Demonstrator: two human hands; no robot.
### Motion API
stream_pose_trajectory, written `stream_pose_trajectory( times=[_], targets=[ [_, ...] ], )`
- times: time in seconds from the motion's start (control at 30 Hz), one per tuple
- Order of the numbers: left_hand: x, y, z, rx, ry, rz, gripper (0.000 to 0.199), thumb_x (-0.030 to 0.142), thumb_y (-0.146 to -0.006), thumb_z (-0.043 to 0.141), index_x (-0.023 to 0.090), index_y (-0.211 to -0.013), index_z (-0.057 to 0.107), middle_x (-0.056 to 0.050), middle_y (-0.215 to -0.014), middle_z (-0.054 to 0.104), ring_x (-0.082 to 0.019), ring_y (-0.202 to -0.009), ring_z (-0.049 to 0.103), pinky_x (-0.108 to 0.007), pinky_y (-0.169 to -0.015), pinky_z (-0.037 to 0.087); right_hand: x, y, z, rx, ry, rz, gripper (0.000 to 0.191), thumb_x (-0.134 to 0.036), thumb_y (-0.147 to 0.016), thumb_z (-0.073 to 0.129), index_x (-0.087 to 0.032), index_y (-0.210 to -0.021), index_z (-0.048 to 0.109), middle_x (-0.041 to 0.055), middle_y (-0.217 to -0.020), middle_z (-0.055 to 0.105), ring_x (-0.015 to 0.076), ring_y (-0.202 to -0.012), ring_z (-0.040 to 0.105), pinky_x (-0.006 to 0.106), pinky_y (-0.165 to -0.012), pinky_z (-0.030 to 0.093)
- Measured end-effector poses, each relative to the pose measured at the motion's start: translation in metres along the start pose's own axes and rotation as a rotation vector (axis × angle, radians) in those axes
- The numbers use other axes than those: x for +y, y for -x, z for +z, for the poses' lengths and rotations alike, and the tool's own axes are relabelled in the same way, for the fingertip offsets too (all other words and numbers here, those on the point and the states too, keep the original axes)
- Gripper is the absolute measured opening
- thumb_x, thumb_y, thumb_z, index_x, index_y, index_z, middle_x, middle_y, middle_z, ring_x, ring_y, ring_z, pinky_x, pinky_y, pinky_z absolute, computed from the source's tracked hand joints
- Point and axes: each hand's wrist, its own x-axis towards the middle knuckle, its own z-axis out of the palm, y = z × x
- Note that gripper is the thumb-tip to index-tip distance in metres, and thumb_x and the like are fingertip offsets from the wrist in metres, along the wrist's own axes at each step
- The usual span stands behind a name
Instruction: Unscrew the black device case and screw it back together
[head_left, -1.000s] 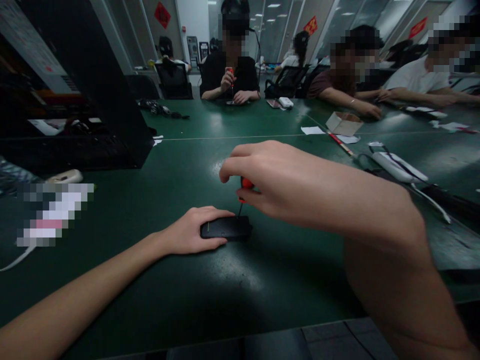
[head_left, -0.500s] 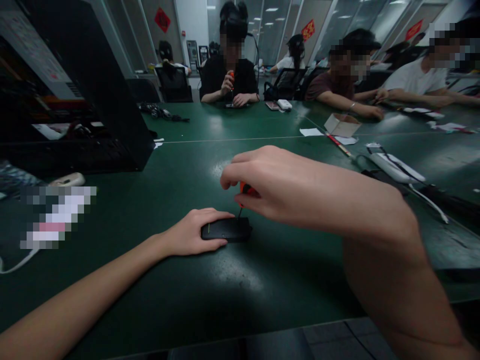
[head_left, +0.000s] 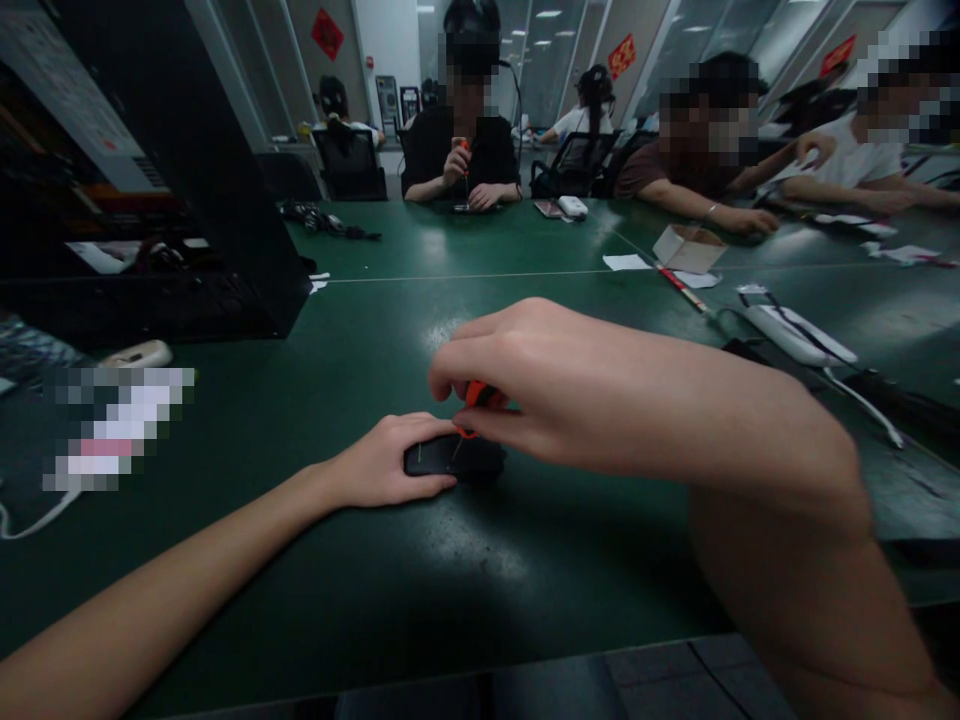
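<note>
A small black oblong case (head_left: 431, 458) lies flat on the green table (head_left: 300, 580). My left hand (head_left: 382, 462) grips its left end, with the thumb along the near side and the fingers along the far side. Above the case, my right hand (head_left: 510, 380) is closed around the orange and black handle of a screwdriver (head_left: 480, 396). The thin shaft slants down to the left, and its tip is at the top face of the case, near the middle. My right hand and its shadow darken the case's right end.
A black frame or cabinet (head_left: 255, 230) stands at the left. To the right lie a white power strip (head_left: 799, 333) with its cable and an open cardboard box (head_left: 688, 248). Across the table a person in black (head_left: 427, 140) holds an orange-handled tool; other people sit at the right.
My right hand has moved the screwdriver a little left and down, so its tip has gone from the far edge toward the middle of the case. My left hand keeps its grip.
</note>
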Motion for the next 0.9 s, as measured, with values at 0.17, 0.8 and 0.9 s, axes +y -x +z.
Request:
stream_pose_trajectory(
  times=[0.17, 0.8, 0.9],
  targets=[
    [-0.0005, -0.0001, 0.0007, 0.003, -0.004, 0.0, 0.047, 0.037, -0.088, 0.074, 0.021, -0.131, 0.064, -0.008, -0.116, 0.074, -0.026, -0.103, 0.071, -0.036, -0.091, 0.053, -0.0006, -0.0001, 0.0007, 0.002, -0.008, -0.001, 0.013, -0.018, -0.093, 0.057, -0.023, -0.084, 0.065, 0.0018, -0.081, 0.065, 0.0152, -0.073, 0.055, 0.031, -0.065, 0.034],
    [-0.0014, 0.0017, 0.003, 0.022, 0.005, -0.032, 0.04, 0.039, -0.088, 0.073, 0.019, -0.123, 0.067, -0.008, -0.112, 0.074, -0.027, -0.101, 0.07, -0.036, -0.088, 0.055, -0.0029, 0.0027, 0.0054, 0.03, -0.052, -0.123, 0.019, -0.012, -0.088, 0.062, -0.018, -0.106, 0.066, 0.0054, -0.109, 0.065, 0.0142, -0.084, 0.056, 0.028, -0.069, 0.035],
    [-0.0015, 0.0009, 0.0022, -0.003, 0.016, -0.02, 0.037, 0.039, -0.089, 0.072, 0.021, -0.121, 0.068, -0.008, -0.115, 0.073, -0.028, -0.107, 0.069, -0.038, -0.094, 0.054, -0.0032, 0.0029, 0.0046, 0.021, -0.032, -0.061, 0.011, -0.021, -0.094, 0.058, -0.018, -0.1, 0.066, 0.0033, -0.092, 0.066, 0.0152, -0.077, 0.055, 0.029, -0.067, 0.035]
  ],
)
